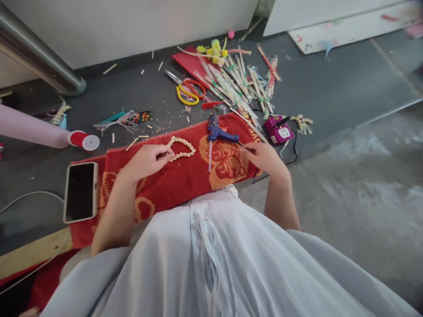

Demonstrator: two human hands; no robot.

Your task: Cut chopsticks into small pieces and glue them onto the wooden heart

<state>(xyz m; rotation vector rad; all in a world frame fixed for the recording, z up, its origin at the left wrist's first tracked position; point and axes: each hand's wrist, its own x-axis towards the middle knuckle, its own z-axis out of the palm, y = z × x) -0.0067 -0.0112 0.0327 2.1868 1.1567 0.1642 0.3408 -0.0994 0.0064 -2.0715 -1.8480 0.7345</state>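
Pinched between my left thumb and fingers is a knobbly cream ring (187, 143), roughly heart-shaped and built from small pale pieces. My left hand (145, 160) is closed on its near left side, just over the red towel (178, 182). A blue hot glue gun (222, 133) with a clear glue stick poking out lies on the towel's right part. My right hand (266, 158) is closed on the black cord at the end of the gun's handle.
Orange-and-yellow scissors (188, 91), many wrapped chopsticks (228, 81) and a purple box (278, 130) lie beyond the towel. A phone (81, 191) rests at the left, near a red thread spool (84, 140). A metal post (42, 53) stands at the upper left.
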